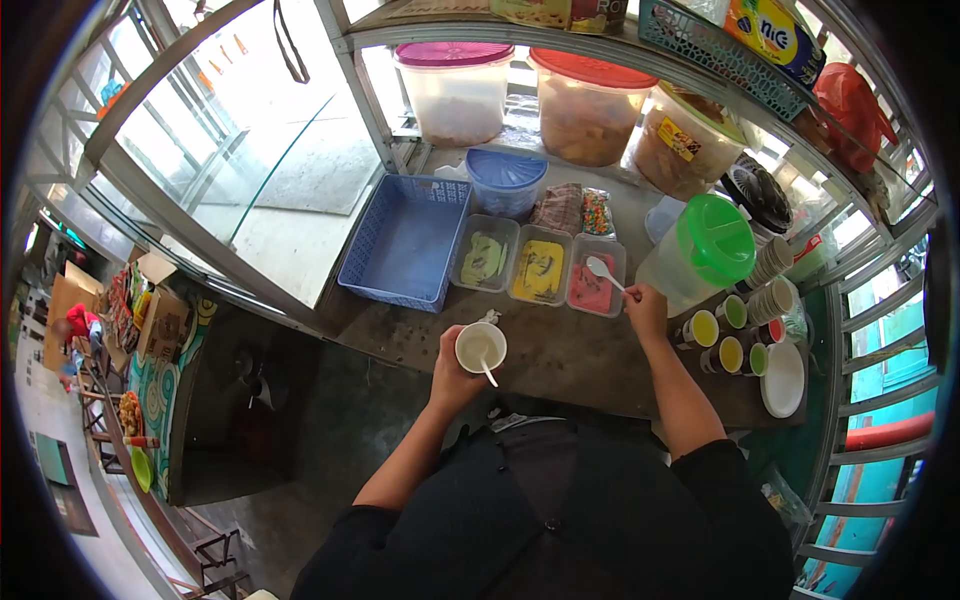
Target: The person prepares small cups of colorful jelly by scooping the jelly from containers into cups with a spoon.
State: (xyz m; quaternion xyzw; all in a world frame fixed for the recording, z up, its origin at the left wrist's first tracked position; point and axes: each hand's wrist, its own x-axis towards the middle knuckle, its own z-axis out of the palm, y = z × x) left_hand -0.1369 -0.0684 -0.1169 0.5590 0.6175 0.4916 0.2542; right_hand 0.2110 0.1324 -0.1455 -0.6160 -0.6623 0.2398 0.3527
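Observation:
My left hand (pixel 455 373) is wrapped round a white cup (pixel 481 346) with pale contents, and a white spoon (pixel 488 371) leans out over its rim. My right hand (pixel 646 309) pinches the handle of another white spoon (pixel 602 268), whose bowl is over a clear tub of pink stuff (pixel 593 291). Left of that tub stand a tub of yellow stuff (pixel 540 268) and a tub of green stuff (pixel 484 257). Right of my right hand is a large translucent container with a green lid (pixel 716 240).
A blue basket (pixel 406 240) sits at the counter's left end. Several filled cups (pixel 703 327) and a white bowl (pixel 783 381) are at the right. Large lidded tubs (pixel 455 93) line the back below a shelf (pixel 450 34). A person in red (pixel 80 322) is far left.

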